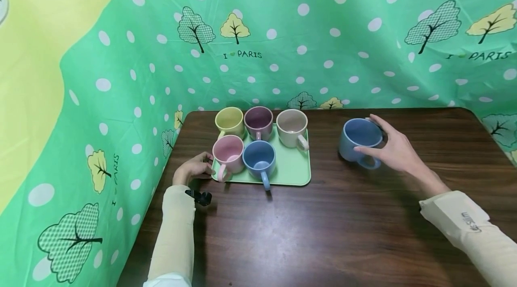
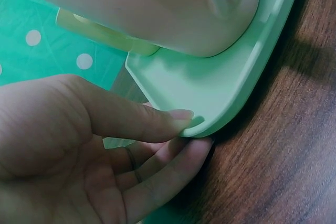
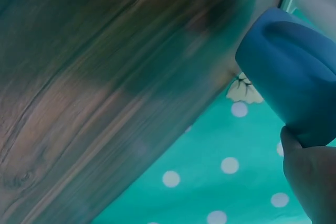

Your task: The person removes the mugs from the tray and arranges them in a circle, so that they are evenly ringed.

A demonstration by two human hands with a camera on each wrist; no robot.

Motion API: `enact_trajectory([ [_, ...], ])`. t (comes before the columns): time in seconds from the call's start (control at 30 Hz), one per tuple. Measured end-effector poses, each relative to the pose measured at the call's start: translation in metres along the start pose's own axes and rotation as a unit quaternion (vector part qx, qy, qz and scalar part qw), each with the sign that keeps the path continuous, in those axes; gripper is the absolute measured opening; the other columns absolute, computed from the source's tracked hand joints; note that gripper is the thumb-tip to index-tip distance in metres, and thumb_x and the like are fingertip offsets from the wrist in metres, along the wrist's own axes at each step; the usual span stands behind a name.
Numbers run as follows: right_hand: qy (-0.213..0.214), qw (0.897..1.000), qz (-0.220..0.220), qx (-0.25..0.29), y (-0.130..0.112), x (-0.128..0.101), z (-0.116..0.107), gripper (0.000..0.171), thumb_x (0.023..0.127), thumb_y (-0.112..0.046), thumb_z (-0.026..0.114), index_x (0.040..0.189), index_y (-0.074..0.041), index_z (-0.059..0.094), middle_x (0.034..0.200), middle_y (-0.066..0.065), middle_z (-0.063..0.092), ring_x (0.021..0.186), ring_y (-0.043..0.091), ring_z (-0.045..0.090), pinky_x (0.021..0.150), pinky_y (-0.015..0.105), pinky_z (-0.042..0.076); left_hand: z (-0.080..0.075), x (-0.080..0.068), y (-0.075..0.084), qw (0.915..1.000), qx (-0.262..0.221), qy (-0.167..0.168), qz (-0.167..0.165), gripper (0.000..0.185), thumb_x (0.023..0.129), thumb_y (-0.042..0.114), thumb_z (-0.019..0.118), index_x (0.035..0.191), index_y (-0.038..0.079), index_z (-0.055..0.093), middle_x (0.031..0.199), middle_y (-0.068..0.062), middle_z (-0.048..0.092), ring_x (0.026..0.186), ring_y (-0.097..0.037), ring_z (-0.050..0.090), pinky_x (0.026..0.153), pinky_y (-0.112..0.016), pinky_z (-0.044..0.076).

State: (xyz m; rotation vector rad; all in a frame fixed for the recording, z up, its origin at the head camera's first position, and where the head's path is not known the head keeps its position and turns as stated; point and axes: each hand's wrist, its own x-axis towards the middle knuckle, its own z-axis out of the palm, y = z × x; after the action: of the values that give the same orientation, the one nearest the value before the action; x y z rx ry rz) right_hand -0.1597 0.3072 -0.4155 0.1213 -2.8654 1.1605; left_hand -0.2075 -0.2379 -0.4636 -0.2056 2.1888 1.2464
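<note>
Where the right hand (image 1: 396,148) reaches: over the right part of the table (image 1: 291,233), gripping a mug across its rim, thumb on the near side and fingers on the far right side.
Held blue mug (image 1: 357,138): right of the tray, nearly upright, handle towards the near right; whether its base touches the wood, I cannot tell.
Left hand (image 1: 196,166): pinching the near left corner of the tray narrowly, thumb over the rim, fingers beneath.
Green tray (image 1: 292,166): on the left part of the table, carrying 5 mugs in 2 rows.
Far row: yellow mug (image 1: 229,122) at left, purple mug (image 1: 258,122) in the middle, grey mug (image 1: 291,126) at right, its handle towards the near right.
Near row: pink mug (image 1: 228,157) at left, just beside the left hand, and tray's blue mug (image 1: 259,160) to its right, handle jutting over the near edge.
Sleeves: pale on both arms, the right sleeve (image 1: 464,219) lettered.
Cloth (image 1: 250,76): green and yellow, dotted, printed with trees, hanging beyond the far and left edges.
</note>
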Motion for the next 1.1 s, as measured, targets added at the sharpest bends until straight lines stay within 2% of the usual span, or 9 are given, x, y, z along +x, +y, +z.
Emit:
enact_trajectory([
  [0.47, -0.005, 0.999, 0.037, -0.008, 0.026, 0.009, -0.016, 0.104, 0.075, -0.046, 0.077, 0.154, -0.028, 0.011, 0.153, 0.017, 0.029, 0.127, 0.043, 0.034, 0.092, 0.066, 0.031, -0.001, 0.001, 0.001, 0.9999, -0.009, -0.009, 0.006, 0.047, 0.085, -0.007, 0.056, 0.126, 0.000, 0.036, 0.102, -0.014, 0.047, 0.086, -0.019, 0.053, 0.077, -0.030, 0.054],
  [0.83, -0.003, 0.998, 0.058, -0.013, 0.035, 0.011, -0.022, 0.103, 0.077, -0.049, 0.075, 0.154, -0.031, 0.008, 0.154, 0.019, 0.026, 0.129, 0.047, 0.031, 0.090, 0.068, 0.031, -0.002, 0.001, 0.000, 0.9999, -0.009, -0.010, 0.003, 0.046, 0.085, -0.007, 0.057, 0.126, 0.000, 0.036, 0.103, -0.013, 0.047, 0.086, -0.019, 0.053, 0.078, -0.030, 0.053],
  [1.1, -0.001, 0.998, 0.065, -0.009, 0.042, 0.012, -0.025, 0.102, 0.078, -0.048, 0.074, 0.154, -0.029, 0.009, 0.156, 0.018, 0.023, 0.133, 0.048, 0.027, 0.093, 0.068, 0.028, -0.002, 0.001, -0.001, 0.9997, -0.018, -0.016, 0.005, 0.049, 0.084, -0.009, 0.058, 0.127, -0.001, 0.035, 0.105, -0.013, 0.048, 0.087, -0.018, 0.054, 0.077, -0.030, 0.053],
])
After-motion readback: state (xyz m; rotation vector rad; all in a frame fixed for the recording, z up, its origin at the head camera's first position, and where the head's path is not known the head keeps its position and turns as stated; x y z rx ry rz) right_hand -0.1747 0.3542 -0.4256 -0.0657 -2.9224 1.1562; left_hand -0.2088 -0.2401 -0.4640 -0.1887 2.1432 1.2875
